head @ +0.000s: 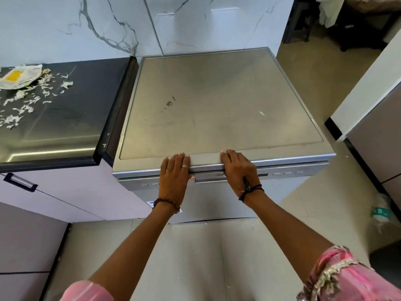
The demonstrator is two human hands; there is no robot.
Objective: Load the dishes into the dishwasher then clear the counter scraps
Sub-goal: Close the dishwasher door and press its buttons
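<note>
A silver dishwasher stands in front of me with its door closed. My left hand lies flat over the front top edge, fingers straight, thumb down by the door handle. My right hand rests flat on the same edge, a little to the right, above the control panel. White scraps lie scattered over the dark counter at the left, beside a crumpled white wrapper with a yellow patch. No dishes are in view.
A pale cabinet with a dark handle sits under the counter. A marble wall rises behind. To the right are tiled floor, a pale cabinet and a crumpled plastic bottle on the floor.
</note>
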